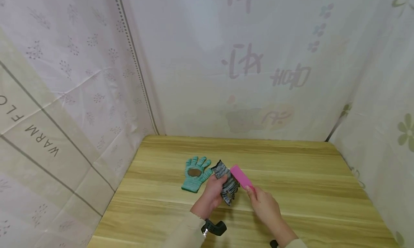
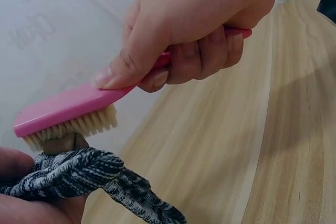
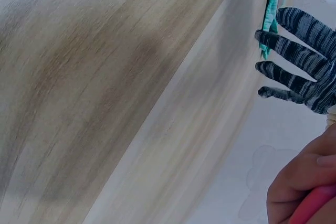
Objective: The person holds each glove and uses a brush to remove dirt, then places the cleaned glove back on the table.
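My left hand (image 1: 212, 193) grips a black-and-grey striped knit glove (image 1: 229, 187) above the table, its thumb on top of the fabric. The glove's fingers hang free and spread in the right wrist view. My right hand (image 1: 266, 207) holds a pink brush (image 1: 240, 177) by its handle, with the thumb along the back of the head. In the left wrist view, the pale bristles (image 2: 94, 123) face down and touch a brown patch (image 2: 64, 143) on the glove. A green knit glove (image 1: 192, 184) with a brown oval patch lies flat to the left of my left hand.
A wood-grain table (image 1: 297, 169) spans the work area. Pale printed cloth (image 1: 200, 61) hangs behind it and along both sides. A black device (image 1: 215, 228) is strapped at my left wrist.
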`<action>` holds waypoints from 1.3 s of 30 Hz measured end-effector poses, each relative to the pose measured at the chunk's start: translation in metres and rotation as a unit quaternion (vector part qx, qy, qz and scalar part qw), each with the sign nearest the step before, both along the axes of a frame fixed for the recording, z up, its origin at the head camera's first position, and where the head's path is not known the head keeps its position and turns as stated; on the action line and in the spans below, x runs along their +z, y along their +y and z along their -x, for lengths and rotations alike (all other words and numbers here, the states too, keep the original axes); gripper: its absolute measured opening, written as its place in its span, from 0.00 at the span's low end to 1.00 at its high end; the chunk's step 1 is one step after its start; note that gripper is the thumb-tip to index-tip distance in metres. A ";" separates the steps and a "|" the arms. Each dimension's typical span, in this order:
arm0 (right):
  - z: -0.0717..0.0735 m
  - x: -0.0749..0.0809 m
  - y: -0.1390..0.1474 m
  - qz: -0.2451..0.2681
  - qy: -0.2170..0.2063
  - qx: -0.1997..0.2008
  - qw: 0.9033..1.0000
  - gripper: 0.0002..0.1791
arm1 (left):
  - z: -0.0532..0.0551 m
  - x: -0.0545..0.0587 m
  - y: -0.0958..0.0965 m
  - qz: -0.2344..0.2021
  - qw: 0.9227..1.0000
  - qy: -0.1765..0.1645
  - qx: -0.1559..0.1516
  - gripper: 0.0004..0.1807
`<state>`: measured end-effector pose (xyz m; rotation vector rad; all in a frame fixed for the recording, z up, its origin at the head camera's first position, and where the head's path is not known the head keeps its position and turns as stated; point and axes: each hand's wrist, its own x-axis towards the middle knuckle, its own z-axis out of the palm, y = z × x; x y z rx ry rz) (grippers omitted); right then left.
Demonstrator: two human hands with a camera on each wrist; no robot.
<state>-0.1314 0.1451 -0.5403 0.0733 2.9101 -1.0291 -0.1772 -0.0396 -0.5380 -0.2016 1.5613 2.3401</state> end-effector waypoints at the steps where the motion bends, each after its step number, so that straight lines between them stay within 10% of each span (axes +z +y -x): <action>1: 0.000 0.000 -0.001 0.002 -0.002 0.001 1.000 0.29 | 0.000 0.000 0.000 -0.001 1.000 0.001 0.000 0.16; 39: -0.002 0.016 -0.008 0.054 0.013 -0.007 0.998 0.30 | 0.001 -0.002 -0.001 -0.019 0.999 -0.035 0.007 0.51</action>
